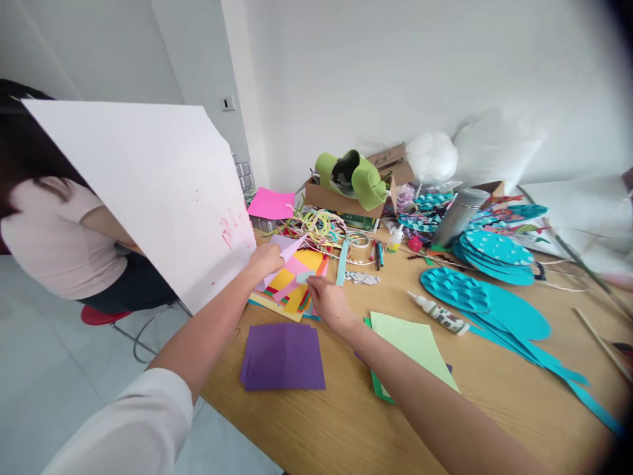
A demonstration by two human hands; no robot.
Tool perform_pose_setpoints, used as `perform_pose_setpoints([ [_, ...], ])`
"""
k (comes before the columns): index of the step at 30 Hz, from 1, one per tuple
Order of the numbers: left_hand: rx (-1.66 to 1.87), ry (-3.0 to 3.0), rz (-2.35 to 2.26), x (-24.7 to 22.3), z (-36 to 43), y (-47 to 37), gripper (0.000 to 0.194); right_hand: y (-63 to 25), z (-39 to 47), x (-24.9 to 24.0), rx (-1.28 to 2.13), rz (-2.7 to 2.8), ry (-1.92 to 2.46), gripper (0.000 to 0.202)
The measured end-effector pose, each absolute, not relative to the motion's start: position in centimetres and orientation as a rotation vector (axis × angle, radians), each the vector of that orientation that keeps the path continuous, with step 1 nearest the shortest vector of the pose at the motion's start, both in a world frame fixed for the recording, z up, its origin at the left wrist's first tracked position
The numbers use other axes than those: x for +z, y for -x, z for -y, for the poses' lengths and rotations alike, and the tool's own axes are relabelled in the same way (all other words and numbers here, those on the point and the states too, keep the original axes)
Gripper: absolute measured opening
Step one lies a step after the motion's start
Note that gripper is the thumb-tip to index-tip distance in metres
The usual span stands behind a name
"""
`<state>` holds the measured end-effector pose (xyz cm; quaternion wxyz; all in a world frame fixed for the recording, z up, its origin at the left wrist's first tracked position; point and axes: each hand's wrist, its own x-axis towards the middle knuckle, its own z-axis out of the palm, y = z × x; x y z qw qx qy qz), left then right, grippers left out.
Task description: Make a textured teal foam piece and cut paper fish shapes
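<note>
My left hand [267,260] is closed on a light purple paper [289,246] at the left of a pile of coloured paper. Just to its right, my right hand [329,300] pinches a small pale blue paper piece [303,278] above the same pile. Yellow paper [311,262] and pink strips lie beneath and between the hands. Nearer me is a stack of dark purple sheets [284,357]. Light green sheets [408,340] lie partly under my right forearm.
A large white board [163,191] stands at the left, with a seated person [74,231] behind it. Farther back are tangled cords [324,227], a box [319,194] and a metal bottle [459,216]. A glue bottle [440,313] and blue ovals [519,310] lie right.
</note>
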<state>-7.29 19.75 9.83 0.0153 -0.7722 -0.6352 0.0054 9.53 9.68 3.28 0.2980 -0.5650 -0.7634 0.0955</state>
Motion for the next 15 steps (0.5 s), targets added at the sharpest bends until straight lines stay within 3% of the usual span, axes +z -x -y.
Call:
perform_pose_setpoints([
  [5, -0.019, 2.338, 1.906, 11.6, -18.1, 7.6, 0.031, -8.3, -9.9, 3.0, 0.366, 1.971, 1.478, 0.032],
  [9, -0.04, 2.311, 1.822, 12.3, -15.3, 7.5, 0.032, -8.8, -11.5, 4.8, 0.97, 1.55, 1.489, 0.047],
  [12, -0.039, 2.316, 1.741, 13.0, -12.8, 7.2, 0.033, -9.0, -12.8, 6.5, 1.214, 1.354, 1.467, 0.067],
  [15, 0.025, 2.325, 1.536, 14.4, -10.6, 6.7, 0.032, -8.9, -13.4, 8.0, 1.58, 0.943, 1.33, 0.071],
])
